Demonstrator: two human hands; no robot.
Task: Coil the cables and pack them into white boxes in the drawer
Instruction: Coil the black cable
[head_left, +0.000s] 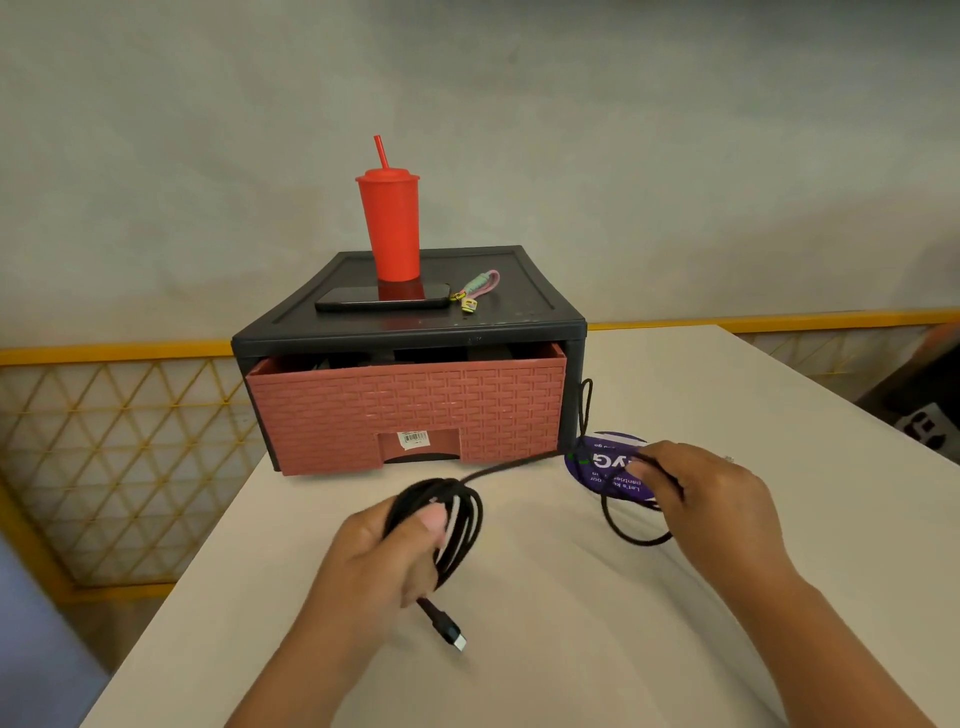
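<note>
My left hand (387, 551) grips several loops of a black cable (462, 519), thumb pressed over the coil. The cable's plug end (451, 635) hangs below that hand onto the table. From the coil the loose cable runs right to my right hand (698, 493), which pinches it, with a slack loop (631, 530) lying under that hand. More of the cable trails up beside the drawer unit (584, 400). The reddish woven-pattern drawer (405, 410) is slightly pulled out of its black frame (322, 322); dark items show inside, and no white boxes are visible.
On the drawer unit stand a red tumbler with a straw (390, 223), a black phone (382, 299) and a small strap with clips (478, 291). A round purple sticker (602, 460) lies on the white table (571, 623). Yellow mesh fencing (119, 457) runs along the left.
</note>
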